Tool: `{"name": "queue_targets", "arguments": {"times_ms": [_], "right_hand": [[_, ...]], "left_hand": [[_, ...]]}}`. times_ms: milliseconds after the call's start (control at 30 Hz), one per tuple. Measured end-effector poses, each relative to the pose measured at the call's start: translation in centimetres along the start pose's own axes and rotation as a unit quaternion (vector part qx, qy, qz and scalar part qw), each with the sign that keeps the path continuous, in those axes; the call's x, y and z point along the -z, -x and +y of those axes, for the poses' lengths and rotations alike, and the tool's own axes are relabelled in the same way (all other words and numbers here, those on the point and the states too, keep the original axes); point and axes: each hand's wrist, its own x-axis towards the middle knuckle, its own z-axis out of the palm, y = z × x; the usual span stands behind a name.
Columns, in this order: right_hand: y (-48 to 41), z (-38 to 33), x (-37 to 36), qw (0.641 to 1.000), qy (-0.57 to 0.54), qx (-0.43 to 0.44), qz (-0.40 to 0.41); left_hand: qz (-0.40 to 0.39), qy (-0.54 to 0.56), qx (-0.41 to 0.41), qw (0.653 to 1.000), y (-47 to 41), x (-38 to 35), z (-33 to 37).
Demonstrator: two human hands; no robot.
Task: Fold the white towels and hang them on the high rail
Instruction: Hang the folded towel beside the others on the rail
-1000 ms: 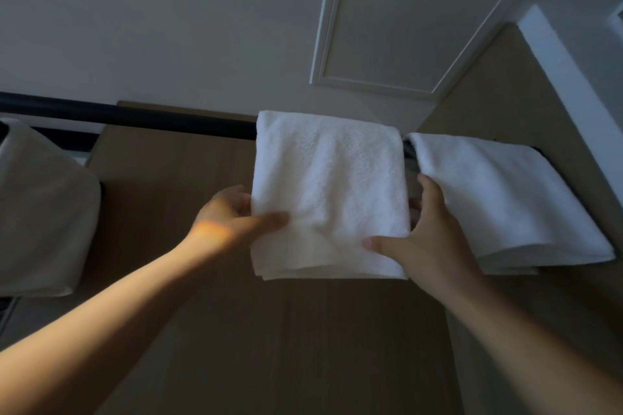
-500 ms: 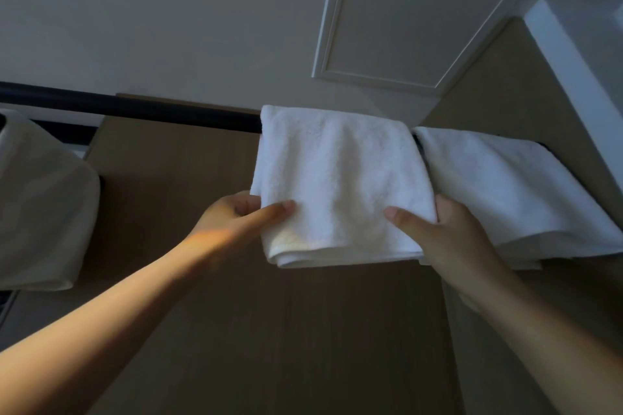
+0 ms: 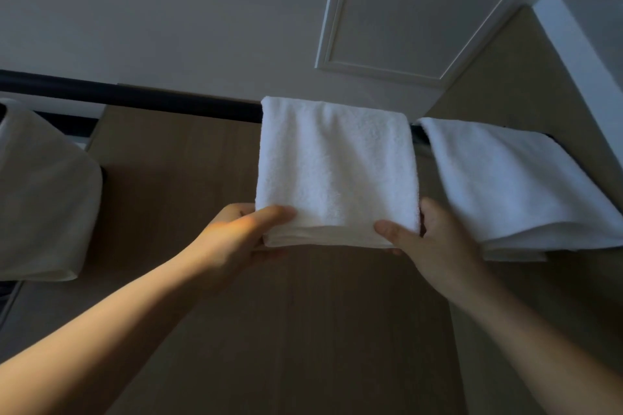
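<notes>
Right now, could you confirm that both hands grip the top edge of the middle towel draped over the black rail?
Not quite: in the head view, the left hand and the right hand grip the bottom edge of the middle towel, not the top; it is draped over the black rail.

2 bare forearms, left forearm (image 3: pixel 101 340) and right forearm (image 3: pixel 539 347), uncovered right to the frame edge. Left hand (image 3: pixel 232 239) and right hand (image 3: pixel 435 246) bare too. Patch of light across left hand's back and wrist; rest of both arms in shade.
</notes>
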Motion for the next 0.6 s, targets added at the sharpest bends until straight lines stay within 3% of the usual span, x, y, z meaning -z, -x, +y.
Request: {"name": "queue_targets", "arguments": {"times_ms": [167,600], "right_hand": [[0.9,1.3,-0.2,0.991,-0.126,-0.044,-0.004],[1.5,1.5,-0.2,0.967,-0.223,-0.120,0.028]], "left_hand": [[0.009,0.017,-0.013,1.000,0.0,0.5,-0.7],[-0.007,0.126,-0.072,0.989,0.9,-0.4,-1.9]]}}
